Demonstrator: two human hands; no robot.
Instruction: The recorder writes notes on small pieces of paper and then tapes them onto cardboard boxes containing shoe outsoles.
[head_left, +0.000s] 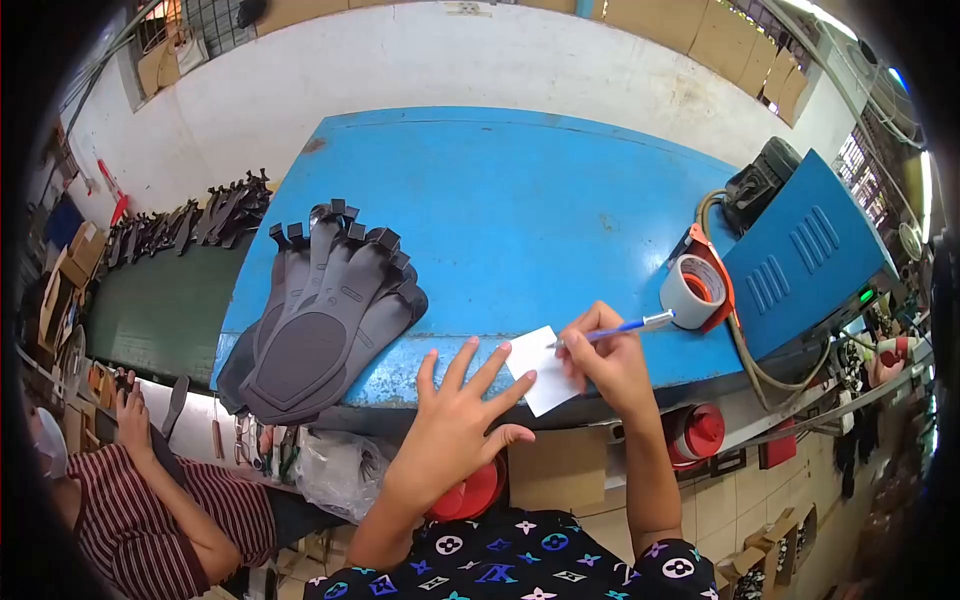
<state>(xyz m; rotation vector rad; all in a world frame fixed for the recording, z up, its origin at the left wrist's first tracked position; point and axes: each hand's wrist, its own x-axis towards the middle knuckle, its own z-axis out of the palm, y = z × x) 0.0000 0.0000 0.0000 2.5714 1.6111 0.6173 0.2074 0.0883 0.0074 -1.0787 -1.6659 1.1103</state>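
Pen (blue) in right hand

The head-worn fisheye looks down, at close range, across the blue workbench.

At the surface's near edge, a paper slip lies between left grip and right grip, a pen above it. Leftward on the surface sits a stack of paddle-shaped parts; rightward, a tape roll lies left of a metal cabinet. A wall stands behind.
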